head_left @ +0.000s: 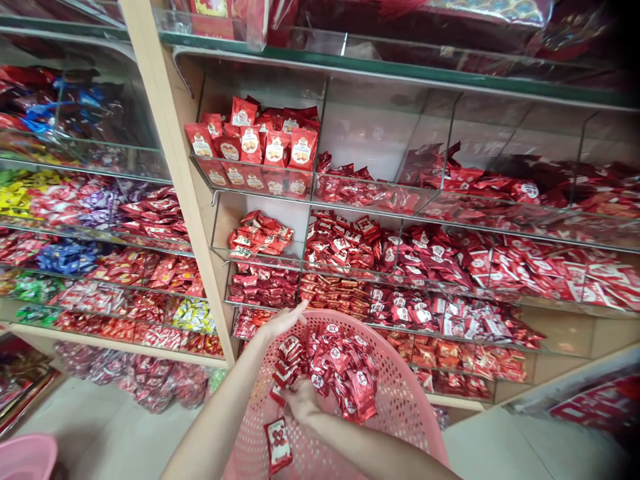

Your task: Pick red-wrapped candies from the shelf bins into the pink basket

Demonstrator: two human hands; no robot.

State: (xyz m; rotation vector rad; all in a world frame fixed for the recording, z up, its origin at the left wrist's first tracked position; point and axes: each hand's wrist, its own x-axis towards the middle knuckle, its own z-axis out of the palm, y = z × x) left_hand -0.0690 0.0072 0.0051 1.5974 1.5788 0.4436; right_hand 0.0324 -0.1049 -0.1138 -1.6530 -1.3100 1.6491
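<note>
Bare forearms [370, 441] reach forward from the bottom edge, over a pink plastic basket [403, 400] pierced with small holes. Beneath them, nearest me inside it, lies a single loose packet [279, 445], red with a pale panel. Its long axis runs away from me toward the shelves, the far end leaning slightly left; dark round shapes are printed on its front, and its lettering is too small to read.

Just beyond that packet, my right hand [301, 400] dips into the basket, fingers curled downward beside a small stack of red packets [291, 353] with pale markings. These lie overlapping, just past and to the left of my fingers; whether I am pinching one, I cannot tell. To the right of the stack is a heap of red packets with round white labels [343, 367], pointing every which way. Red characters fill the labels, too blurred to make out.

My left hand [283, 325] is at the basket's far left rim, thumb and fingers slightly apart; I cannot tell how firmly it holds.

Ahead, on glass shelves [165, 120] framed in pale wood, stand red packets picturing biscuits [250, 143]; below them, others carry bold black characters [261, 235].
</note>
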